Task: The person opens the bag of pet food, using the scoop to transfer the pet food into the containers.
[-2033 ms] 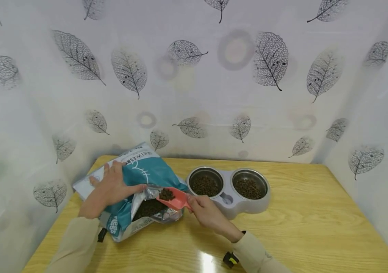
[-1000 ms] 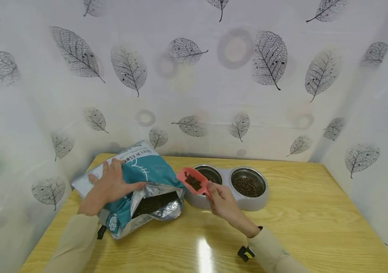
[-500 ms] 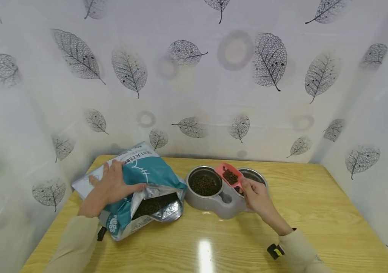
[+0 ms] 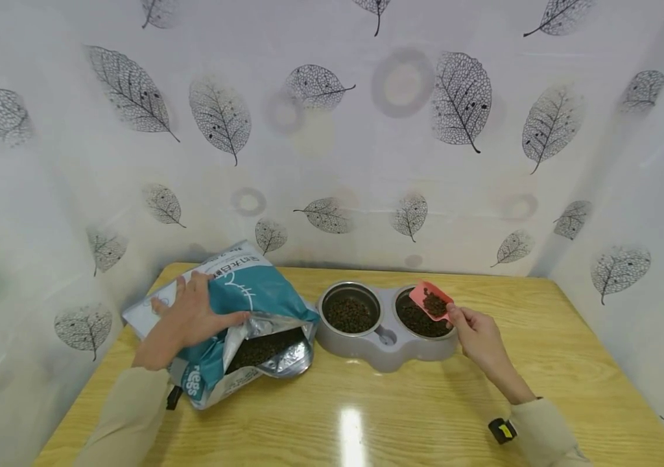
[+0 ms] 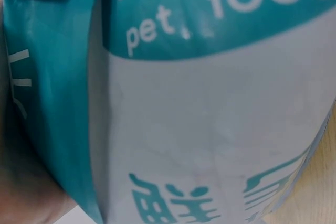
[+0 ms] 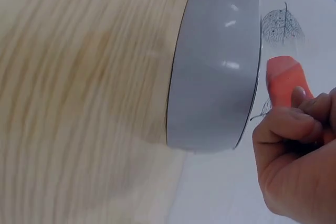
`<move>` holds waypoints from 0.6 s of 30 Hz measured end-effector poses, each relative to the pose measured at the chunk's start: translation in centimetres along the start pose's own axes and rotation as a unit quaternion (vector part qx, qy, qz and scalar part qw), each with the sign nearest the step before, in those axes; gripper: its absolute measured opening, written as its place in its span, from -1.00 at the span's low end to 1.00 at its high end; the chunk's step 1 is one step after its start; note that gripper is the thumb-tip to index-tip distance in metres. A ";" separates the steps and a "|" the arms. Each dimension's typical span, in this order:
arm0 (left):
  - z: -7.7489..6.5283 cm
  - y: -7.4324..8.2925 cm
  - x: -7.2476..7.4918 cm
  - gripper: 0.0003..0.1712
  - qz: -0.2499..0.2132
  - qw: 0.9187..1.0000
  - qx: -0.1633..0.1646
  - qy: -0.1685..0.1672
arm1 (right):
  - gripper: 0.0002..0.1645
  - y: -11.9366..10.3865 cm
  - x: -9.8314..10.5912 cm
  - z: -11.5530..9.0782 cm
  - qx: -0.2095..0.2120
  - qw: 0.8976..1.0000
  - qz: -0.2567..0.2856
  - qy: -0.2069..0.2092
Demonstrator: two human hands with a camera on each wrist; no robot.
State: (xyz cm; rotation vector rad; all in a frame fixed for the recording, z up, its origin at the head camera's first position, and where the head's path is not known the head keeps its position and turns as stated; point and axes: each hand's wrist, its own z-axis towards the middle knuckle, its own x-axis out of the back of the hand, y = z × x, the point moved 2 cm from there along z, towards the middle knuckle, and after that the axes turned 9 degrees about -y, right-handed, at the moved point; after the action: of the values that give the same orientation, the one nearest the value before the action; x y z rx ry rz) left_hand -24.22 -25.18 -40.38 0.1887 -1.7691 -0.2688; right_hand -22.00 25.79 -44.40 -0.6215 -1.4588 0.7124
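A teal and white pet food bag (image 4: 268,285) lies on its side at the left of the table, its silver-lined mouth facing right with brown kibble (image 4: 259,350) inside. My left hand (image 4: 186,318) rests on top of the bag, fingers spread. In my right hand (image 4: 480,337) I grip the handle of a pink scoop (image 4: 422,295), which carries some kibble. The scoop is above the right steel bowl (image 4: 406,318) of a grey double feeder (image 4: 387,360). Kibble lies in that bowl and in the left steel bowl (image 4: 323,305). The right wrist view shows my curled fingers round the scoop (image 6: 283,77).
The wooden table (image 4: 332,415) reaches back to a pale curtain (image 4: 343,162) printed with leaves, which also hangs at both sides. The feeder stands just right of the bag's mouth. A small black device (image 4: 502,430) hangs at my right wrist.
My right hand has lifted the loaded scoop out of the bag's mouth and carried it rightward, past the left bowl, to the right bowl. The left hand and the bag have stayed in place.
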 end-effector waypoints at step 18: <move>0.2 -0.3 -0.1 0.50 0.001 1.000 -0.003 0.004 | -0.69 0.1 -0.3 -0.1 0.154 0.959 -0.220 0.091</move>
State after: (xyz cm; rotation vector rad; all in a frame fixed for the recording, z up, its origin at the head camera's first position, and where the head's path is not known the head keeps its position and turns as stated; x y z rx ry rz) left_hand -24.42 -25.38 -40.60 0.1824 -1.7611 -0.2714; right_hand -21.89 25.64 -44.68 -0.1074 -1.2228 0.4987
